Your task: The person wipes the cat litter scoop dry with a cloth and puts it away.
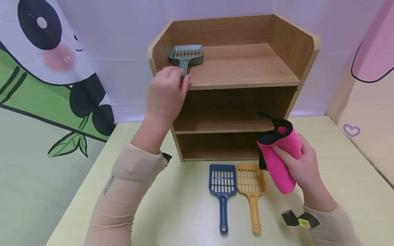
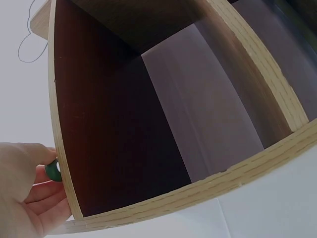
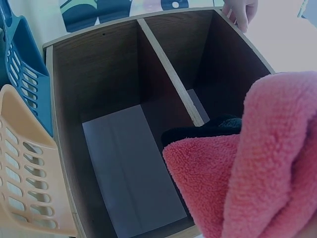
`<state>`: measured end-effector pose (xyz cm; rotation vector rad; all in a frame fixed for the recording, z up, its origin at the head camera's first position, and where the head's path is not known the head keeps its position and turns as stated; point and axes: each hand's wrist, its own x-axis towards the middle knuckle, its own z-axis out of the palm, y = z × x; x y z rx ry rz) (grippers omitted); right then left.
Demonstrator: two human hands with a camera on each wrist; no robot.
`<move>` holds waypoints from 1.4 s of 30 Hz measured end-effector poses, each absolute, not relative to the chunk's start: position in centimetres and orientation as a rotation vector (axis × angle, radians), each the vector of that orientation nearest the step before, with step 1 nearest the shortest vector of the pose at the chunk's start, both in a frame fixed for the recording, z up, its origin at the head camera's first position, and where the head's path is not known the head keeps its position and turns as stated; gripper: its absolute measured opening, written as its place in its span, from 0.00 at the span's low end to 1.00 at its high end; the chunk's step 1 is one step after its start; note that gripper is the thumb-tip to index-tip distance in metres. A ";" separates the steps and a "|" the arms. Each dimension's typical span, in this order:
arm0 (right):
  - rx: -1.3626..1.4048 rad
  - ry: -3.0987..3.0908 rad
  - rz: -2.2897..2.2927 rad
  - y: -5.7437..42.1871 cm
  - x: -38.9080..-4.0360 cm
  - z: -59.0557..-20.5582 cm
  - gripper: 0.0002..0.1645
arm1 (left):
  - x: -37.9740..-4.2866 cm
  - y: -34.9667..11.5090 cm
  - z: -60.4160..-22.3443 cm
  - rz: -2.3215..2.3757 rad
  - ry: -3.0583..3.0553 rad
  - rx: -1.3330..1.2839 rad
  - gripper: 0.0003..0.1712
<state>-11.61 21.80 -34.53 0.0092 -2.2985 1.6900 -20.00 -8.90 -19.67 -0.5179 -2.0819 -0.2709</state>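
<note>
Our left hand (image 1: 164,92) pinches a grey-green scoop (image 1: 185,58) by its handle; our right hand (image 1: 304,165) grips a plush pink pouch (image 1: 277,164)
The scoop's smooth, slotted tray sits at the left end of the wood-grained shelf's (image 1: 243,63) top; the pouch, fuzzy with a black-trimmed mouth, screens part of the lower right front. Before the shelf, we see a blue scoop (image 1: 223,195) and an orange scoop (image 1: 252,195), slotted and long-handled, side by side on the pale bench (image 1: 172,208)

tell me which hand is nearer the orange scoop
Right. The right hand is right of the orange scoop; the left hand is farther, at the gray scoop on the top shelf.
</note>
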 end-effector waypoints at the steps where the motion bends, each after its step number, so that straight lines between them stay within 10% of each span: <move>1: 0.011 -2.295 1.689 21.8 -11.6 -34.5 0.27 | -20.0 -8.9 -19.7 -0.274 -2.076 -0.519 0.17; 42: 0.044 -2.323 1.620 22.5 -11.5 -34.5 0.30 | -15.9 -11.3 -30.0 -0.771 -2.228 -0.561 0.27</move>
